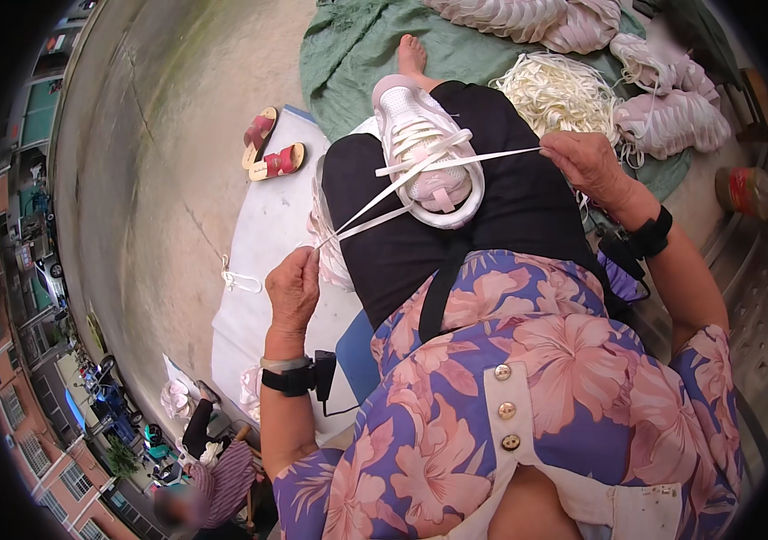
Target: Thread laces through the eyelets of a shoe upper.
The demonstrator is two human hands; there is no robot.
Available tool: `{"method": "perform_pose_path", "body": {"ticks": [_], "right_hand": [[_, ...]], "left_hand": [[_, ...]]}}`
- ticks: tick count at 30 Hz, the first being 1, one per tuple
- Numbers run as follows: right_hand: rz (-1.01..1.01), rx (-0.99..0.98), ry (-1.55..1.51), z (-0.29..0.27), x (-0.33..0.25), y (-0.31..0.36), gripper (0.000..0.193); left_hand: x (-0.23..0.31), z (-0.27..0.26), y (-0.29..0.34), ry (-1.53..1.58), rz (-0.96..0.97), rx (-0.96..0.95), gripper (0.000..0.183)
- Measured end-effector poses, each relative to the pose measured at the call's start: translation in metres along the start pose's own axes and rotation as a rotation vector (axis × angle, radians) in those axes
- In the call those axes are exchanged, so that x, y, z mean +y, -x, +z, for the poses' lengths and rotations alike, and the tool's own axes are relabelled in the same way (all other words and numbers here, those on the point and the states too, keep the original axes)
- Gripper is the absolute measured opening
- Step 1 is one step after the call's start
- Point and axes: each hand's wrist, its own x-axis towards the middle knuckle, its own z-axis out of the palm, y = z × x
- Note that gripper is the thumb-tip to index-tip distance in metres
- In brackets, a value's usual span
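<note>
On my lap lies a white and pale pink sneaker (424, 148), its toe pointing away from me or partly hidden under the laces. A flat cream shoelace (492, 157) runs through its eyelets and stretches out to both sides. My left hand (294, 288) is closed in a pinch on lace strands left of the shoe. Out to the right, my right hand (589, 166) pinches the other end, and that strand is taut. Both hands are apart from the shoe itself.
A heap of cream laces (555, 94) lies on a green cloth (348, 63), near bundled pale sneakers (672, 121). Red sandals (278, 162) stand at the left beside a white sheet (258, 225). A plastic bottle (749, 193) is at the right; another person (222, 486) sits at lower left.
</note>
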Motion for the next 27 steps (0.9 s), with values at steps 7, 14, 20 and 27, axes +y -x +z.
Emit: {"method": "perform_pose_path", "body": {"ticks": [7,14,20,27], "right_hand": [[0.009,0.03,-0.03,0.001,0.002,0.003,0.013],[0.024,0.046,-0.052,0.005,0.003,0.005,0.011],[0.042,0.032,-0.061,0.013,0.005,0.009,0.012],[0.02,-0.063,-0.078,0.007,-0.005,-0.005,0.009]], "left_hand": [[0.001,0.004,0.0,-0.022,-0.043,-0.013,0.008],[-0.001,0.006,0.001,-0.024,-0.053,-0.026,0.009],[0.005,-0.005,-0.003,-0.002,-0.067,-0.037,0.011],[0.088,-0.06,-0.045,0.434,-0.001,-0.389,0.019]]}}
